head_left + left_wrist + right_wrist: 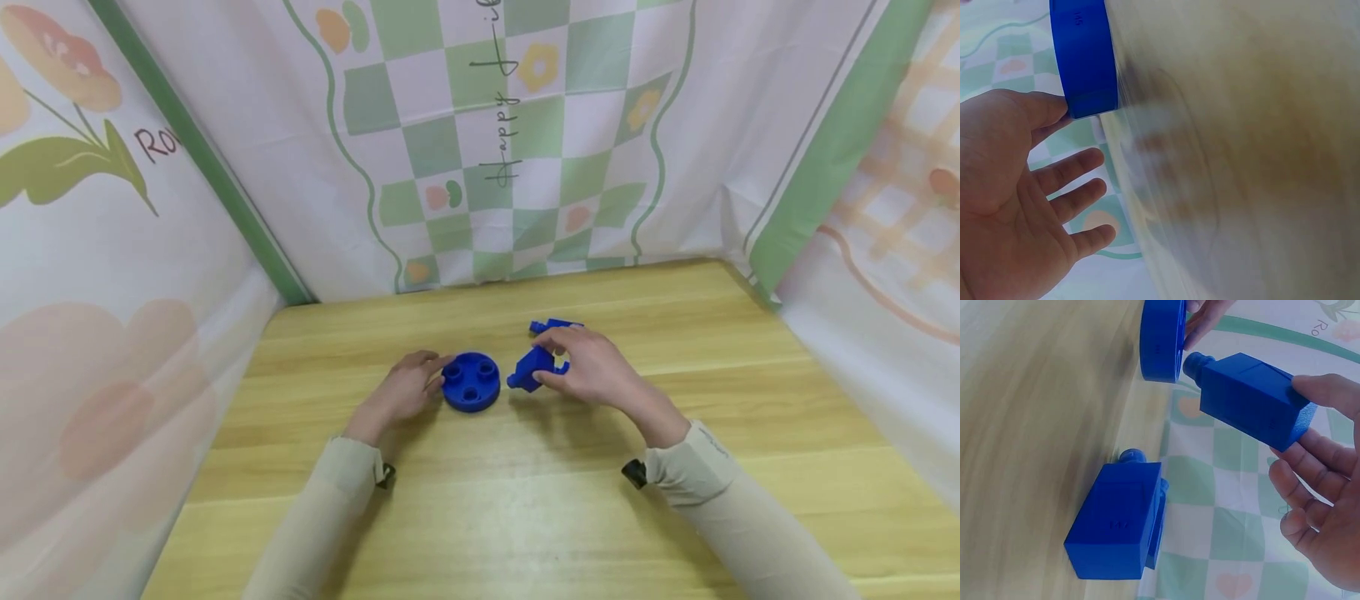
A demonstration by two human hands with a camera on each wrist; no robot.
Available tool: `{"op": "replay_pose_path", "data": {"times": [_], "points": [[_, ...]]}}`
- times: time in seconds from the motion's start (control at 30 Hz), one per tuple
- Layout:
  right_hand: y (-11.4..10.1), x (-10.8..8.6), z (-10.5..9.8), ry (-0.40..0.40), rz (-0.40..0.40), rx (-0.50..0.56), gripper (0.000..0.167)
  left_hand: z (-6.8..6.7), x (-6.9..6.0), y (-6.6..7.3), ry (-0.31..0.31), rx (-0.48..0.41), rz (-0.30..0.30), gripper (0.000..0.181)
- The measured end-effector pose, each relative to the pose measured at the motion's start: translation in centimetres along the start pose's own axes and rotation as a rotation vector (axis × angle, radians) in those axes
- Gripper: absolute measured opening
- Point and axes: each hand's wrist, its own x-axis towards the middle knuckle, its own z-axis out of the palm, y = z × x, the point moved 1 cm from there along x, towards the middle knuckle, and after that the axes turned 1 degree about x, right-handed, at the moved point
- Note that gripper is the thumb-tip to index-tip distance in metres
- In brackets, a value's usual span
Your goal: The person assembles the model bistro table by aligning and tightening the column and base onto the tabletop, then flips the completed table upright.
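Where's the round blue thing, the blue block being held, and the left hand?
Round blue thing (pixel 470 379), head view: the middle of its top.
Held blue block (pixel 1244 403), right wrist view: one long side.
Left hand (pixel 1019 194), left wrist view: the palm.

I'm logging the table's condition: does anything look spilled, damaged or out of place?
Nothing stands out; no spill or damage shows. The round blue base lies on the table, the left hand touching it. One blue block is tilted, but the right hand holds it; another blue block lies beyond.
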Motion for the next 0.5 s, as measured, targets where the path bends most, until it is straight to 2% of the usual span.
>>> {"op": "replay_pose_path", "data": {"times": [0.2, 0.5], "points": [[-0.9, 0.5, -0.3, 0.018, -0.006, -0.003, 0.049, 0.1, 0.1, -0.1, 0.015, 0.004, 0.004, 0.046], [-1.9, 1.1, -0.1, 0.031, -0.054, 0.005, 0.047, 0.4, 0.1, -0.3, 0.006, 0.011, -0.002, 0.047]]}}
